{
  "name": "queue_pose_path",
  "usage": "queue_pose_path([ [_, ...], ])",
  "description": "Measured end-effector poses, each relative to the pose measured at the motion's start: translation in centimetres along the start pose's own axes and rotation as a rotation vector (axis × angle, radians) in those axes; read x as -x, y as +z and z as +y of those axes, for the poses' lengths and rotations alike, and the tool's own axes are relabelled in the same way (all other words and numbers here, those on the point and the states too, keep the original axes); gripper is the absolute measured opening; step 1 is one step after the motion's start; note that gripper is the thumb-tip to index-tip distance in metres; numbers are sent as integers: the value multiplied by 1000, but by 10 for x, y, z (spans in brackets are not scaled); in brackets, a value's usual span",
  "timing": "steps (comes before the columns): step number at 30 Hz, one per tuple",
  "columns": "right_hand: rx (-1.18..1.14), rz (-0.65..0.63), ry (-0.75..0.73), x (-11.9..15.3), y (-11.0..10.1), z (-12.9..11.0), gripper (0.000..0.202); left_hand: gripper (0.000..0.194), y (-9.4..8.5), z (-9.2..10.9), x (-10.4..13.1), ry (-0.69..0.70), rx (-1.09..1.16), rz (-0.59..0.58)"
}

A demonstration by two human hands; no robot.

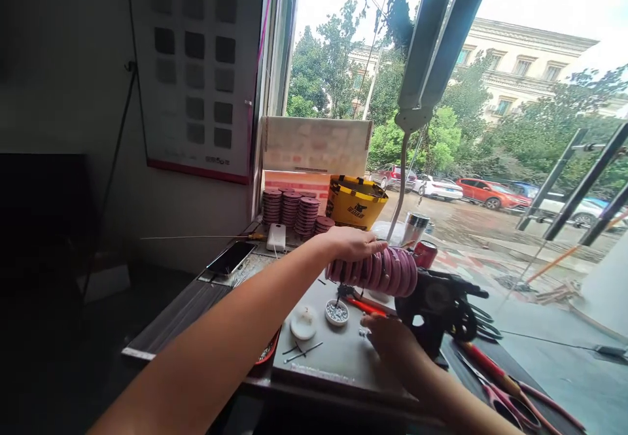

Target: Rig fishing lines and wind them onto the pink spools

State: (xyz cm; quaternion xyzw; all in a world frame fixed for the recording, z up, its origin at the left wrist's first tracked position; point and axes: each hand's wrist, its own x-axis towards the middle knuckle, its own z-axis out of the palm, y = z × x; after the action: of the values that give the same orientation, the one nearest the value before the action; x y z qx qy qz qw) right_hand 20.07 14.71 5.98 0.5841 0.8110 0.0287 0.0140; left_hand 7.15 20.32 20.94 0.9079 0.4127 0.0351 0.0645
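Note:
A row of pink-purple discs [392,271] sits side by side on a black metal device [434,304]. My left hand [350,244] lies over the top of the discs at their left end, its fingers together and the fingertips partly hidden. Below the discs, my right hand [385,333] is closed around the orange-red handle of a tool [360,304], whose dark head points left under the discs. A small white bowl of silvery beads [337,313] stands left of my right hand, beside a round white dish [303,322].
Stacks of discs [290,209] and a yellow bag [357,203] stand at the back. A phone [231,258] lies left, red-handled scissors [510,405] right. A red can [424,254] stands behind the discs. Thin dark rods [304,352] lie near the front edge.

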Motion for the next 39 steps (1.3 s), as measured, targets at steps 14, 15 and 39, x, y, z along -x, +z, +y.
queue_pose_path([
  [14, 129, -34, -14, -1, 3, -5, 35, 65, 3, 0, -1, -9, -25, 13],
  [15, 129, -30, -24, 0, 3, -5, 35, 65, 3, 0, -1, -9, -25, 12],
  [39, 79, -52, -81, 3, -3, -4, 29, 58, -6, 2, 0, -30, 26, -57],
])
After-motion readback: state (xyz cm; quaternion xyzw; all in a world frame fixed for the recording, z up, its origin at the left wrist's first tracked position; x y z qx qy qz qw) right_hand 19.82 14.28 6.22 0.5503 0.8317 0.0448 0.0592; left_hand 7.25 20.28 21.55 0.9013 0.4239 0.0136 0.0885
